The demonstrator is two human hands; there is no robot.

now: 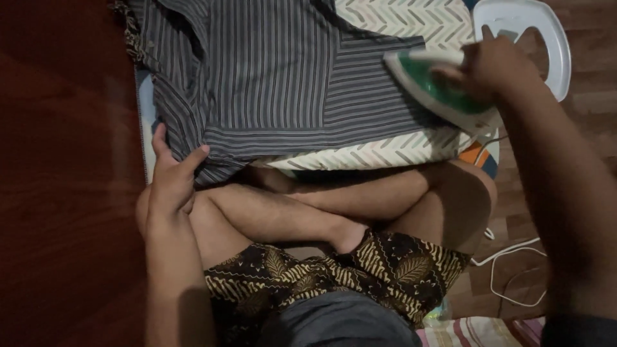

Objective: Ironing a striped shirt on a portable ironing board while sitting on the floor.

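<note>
A grey striped garment (276,77) lies spread over a low ironing board with a pale chevron-patterned cover (379,154). My right hand (495,64) grips the handle of a green and white iron (437,90), which rests on the garment's right part. My left hand (170,177) presses flat on the garment's near left edge, fingers apart. I sit cross-legged right against the board.
A dark red wooden surface (64,160) fills the left side. The board's white metal iron rest (546,38) sticks out at the top right. A white cord (514,270) loops over the wood-patterned floor at my right. My crossed legs and patterned shorts (334,270) fill the near middle.
</note>
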